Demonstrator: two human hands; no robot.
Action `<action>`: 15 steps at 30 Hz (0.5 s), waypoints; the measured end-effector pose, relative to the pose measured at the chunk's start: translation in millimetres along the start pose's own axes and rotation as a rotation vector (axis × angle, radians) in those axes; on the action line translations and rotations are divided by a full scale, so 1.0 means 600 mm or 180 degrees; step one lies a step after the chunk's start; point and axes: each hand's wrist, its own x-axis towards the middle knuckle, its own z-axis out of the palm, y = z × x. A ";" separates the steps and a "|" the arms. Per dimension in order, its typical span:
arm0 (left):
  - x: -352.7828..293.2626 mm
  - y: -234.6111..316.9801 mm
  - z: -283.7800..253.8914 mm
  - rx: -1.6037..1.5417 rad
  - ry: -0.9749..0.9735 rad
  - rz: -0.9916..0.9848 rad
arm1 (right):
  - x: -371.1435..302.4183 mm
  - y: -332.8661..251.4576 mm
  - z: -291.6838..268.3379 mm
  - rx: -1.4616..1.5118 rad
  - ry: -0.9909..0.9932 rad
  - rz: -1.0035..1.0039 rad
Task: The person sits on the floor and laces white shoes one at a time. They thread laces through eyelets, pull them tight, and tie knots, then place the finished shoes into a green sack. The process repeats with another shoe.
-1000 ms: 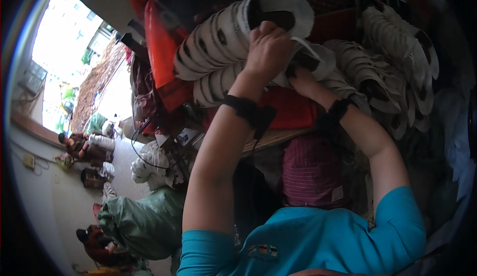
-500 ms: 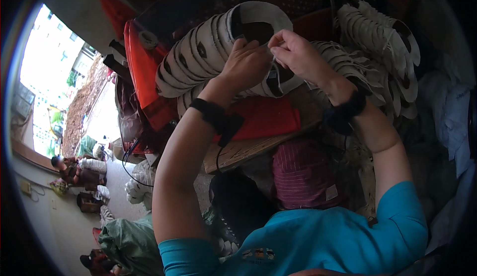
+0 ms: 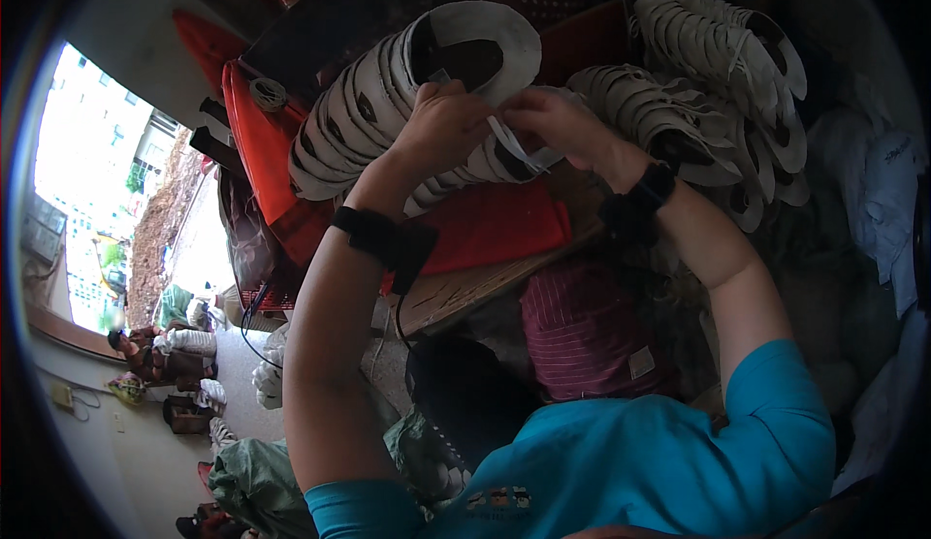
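While right hand pinches thin white strip, left hand curls, hold unclear; we judge strip-handling, next needs steady pinch.

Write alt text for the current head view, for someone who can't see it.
A person's left hand and right hand work close together at a thin white strip, beside a row of nested, pale curved pieces. Red cloth lies below on a wooden surface; more pale stacks sit to the right, and a bright opening is at far left.
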 end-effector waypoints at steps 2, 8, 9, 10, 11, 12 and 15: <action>0.000 -0.003 0.009 -0.0052 0.0184 0.0013 | -0.004 0.011 -0.003 -0.0155 -0.0300 0.0043; -0.001 -0.005 0.011 -0.0147 0.0310 0.0193 | -0.013 0.007 -0.018 0.0292 -0.0921 0.0370; 0.000 -0.004 0.007 -0.0149 0.0300 0.0211 | -0.012 0.005 -0.019 0.0412 -0.1033 0.0330; 0.000 -0.003 0.003 -0.0159 0.0183 0.0170 | -0.013 0.003 -0.017 0.0532 -0.1152 0.0304; -0.001 -0.001 -0.003 -0.0169 0.0064 0.0126 | -0.014 0.002 -0.012 0.0615 -0.1108 0.0365; -0.002 -0.001 -0.005 -0.0180 -0.0055 0.0081 | -0.014 0.004 -0.005 0.0699 -0.1066 0.0428; -0.003 -0.008 -0.003 -0.0054 0.0003 0.0108 | -0.007 0.001 0.010 0.0682 -0.0989 0.0505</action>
